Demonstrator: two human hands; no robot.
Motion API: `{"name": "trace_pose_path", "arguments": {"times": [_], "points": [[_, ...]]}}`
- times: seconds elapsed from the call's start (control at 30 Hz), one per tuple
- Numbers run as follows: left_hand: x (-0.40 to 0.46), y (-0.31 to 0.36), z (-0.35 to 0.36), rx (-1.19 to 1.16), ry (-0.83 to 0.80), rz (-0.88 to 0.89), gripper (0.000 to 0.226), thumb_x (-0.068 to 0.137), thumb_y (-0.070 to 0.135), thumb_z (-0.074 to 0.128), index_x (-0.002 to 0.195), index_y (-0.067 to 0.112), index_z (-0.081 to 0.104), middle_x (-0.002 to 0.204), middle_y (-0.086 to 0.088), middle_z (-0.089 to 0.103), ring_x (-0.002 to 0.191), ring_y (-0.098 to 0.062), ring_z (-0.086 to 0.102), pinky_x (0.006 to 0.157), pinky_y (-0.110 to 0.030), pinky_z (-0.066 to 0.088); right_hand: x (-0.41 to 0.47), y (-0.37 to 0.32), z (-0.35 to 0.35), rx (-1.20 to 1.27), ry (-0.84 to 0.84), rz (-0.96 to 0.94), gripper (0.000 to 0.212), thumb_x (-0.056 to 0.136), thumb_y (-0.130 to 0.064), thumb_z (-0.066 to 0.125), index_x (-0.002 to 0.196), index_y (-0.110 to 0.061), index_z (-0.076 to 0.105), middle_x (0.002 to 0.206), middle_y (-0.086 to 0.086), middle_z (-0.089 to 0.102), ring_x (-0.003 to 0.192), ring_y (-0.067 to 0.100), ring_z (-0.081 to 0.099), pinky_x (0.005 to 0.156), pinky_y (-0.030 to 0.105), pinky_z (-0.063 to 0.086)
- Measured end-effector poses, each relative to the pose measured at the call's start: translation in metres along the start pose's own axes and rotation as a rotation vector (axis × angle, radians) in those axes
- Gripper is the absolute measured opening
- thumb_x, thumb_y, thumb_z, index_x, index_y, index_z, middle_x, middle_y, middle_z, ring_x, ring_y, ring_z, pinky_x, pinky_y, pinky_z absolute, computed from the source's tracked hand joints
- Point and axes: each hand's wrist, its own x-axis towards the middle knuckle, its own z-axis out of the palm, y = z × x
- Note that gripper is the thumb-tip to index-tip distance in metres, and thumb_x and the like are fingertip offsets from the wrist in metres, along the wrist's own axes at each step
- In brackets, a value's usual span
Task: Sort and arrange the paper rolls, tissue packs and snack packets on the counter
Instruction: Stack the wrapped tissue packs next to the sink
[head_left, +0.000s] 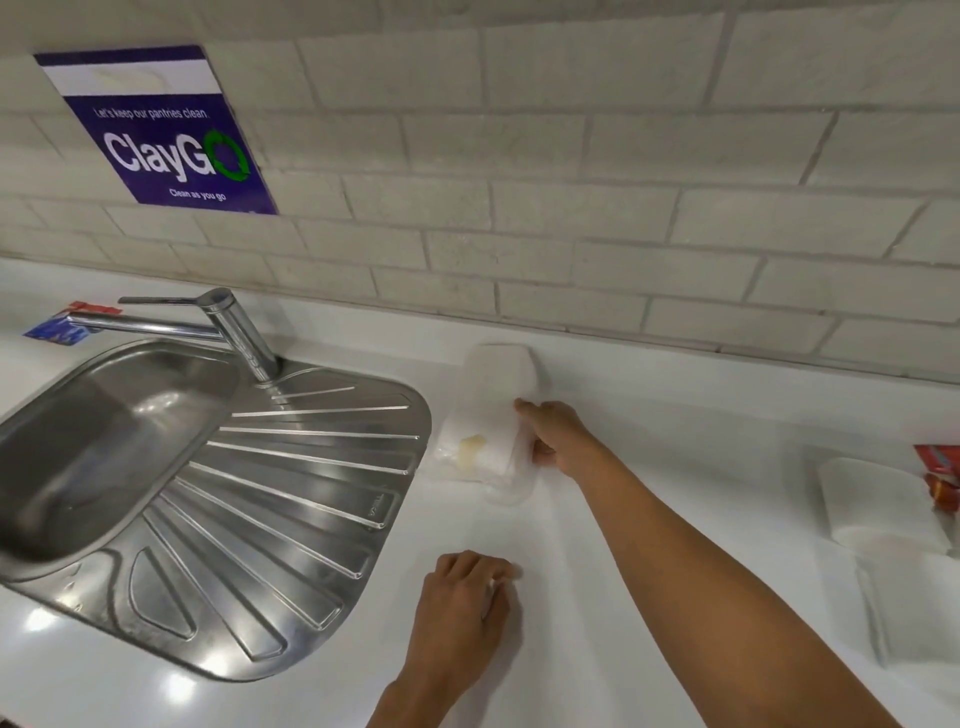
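1. The left hand (465, 597) is nearest the camera, resting on the white table (649, 545) with its fingers curled; a bit of white shows at the fingertips, but the view is too blurred to tell whether the grip holds anything.
2. The right hand (553, 434) reaches farther across the table, just right of the sink, and its grip is wrapped round the right side of a white tissue pack (491, 441) in clear wrapping, thumb on top.
3. That tissue pack lies on the table between the sink's draining board and the hand, with a pale yellowish mark on its near left part.
4. A second white pack (501, 371) lies just beyond it, closer to the wall, touching or nearly touching it.
5. At the right edge, well apart from the hands, a paper roll (878, 501) lies on its side, and a red snack packet (940, 478) sits just beside its far right end.
6. A steel sink (156, 441) with a ribbed draining board fills the left side, its tap (228, 327) swung to the left.
7. Behind the tap, at the far left, lies a blue and red packet (62, 327).
8. On the grey brick wall (571, 182) hangs a dark blue sign (161, 130) reading "ClayGo".
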Motion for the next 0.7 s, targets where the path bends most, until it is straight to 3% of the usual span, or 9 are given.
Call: {"name": "trace_pose_path", "arguments": {"times": [0.07, 0.2, 0.5, 0.7], "points": [[0.001, 0.002, -0.003, 0.002, -0.017, -0.01, 0.026, 0.091, 0.033, 0.049, 0.11, 0.041, 0.065, 0.108, 0.028, 0.062, 0.106, -0.005, 0.051, 0.089, -0.027, 0.046, -0.016, 0.001, -0.009, -0.026, -0.024, -0.007, 0.049, 0.092, -0.044, 0.061, 0.126, -0.01, 0.054, 0.119, 0.011, 0.062, 0.097, 0.027, 0.064, 0.089, 0.043, 0.057], [-0.001, 0.018, -0.008, -0.015, -0.068, -0.02, 0.026, 0.093, 0.026, 0.054, 0.112, 0.041, 0.063, 0.112, 0.025, 0.058, 0.108, -0.008, 0.048, 0.089, -0.027, 0.046, -0.057, 0.013, -0.041, -0.011, -0.029, -0.056, 0.065, 0.091, -0.048, 0.062, 0.146, -0.02, 0.039, 0.12, 0.001, 0.056, 0.106, 0.022, 0.06, 0.086, 0.034, 0.052], [-0.009, 0.082, -0.002, -0.076, -0.057, 0.034, 0.025, 0.097, 0.03, 0.055, 0.119, 0.04, 0.059, 0.116, 0.029, 0.051, 0.109, 0.0, 0.045, 0.084, -0.013, 0.038, -0.167, 0.045, -0.134, 0.008, -0.004, -0.24, 0.045, 0.093, -0.043, 0.063, 0.134, -0.028, 0.052, 0.123, -0.003, 0.06, 0.108, 0.018, 0.062, 0.094, 0.034, 0.053], [-0.023, 0.155, 0.02, -0.121, -0.068, 0.093, 0.021, 0.098, 0.035, 0.054, 0.116, 0.046, 0.057, 0.117, 0.031, 0.05, 0.111, 0.006, 0.042, 0.079, -0.005, 0.031, -0.235, 0.077, -0.217, 0.037, 0.104, -0.296, 0.039, 0.093, -0.043, 0.063, 0.129, -0.029, 0.055, 0.118, -0.005, 0.062, 0.105, 0.016, 0.062, 0.097, 0.037, 0.052]]}}
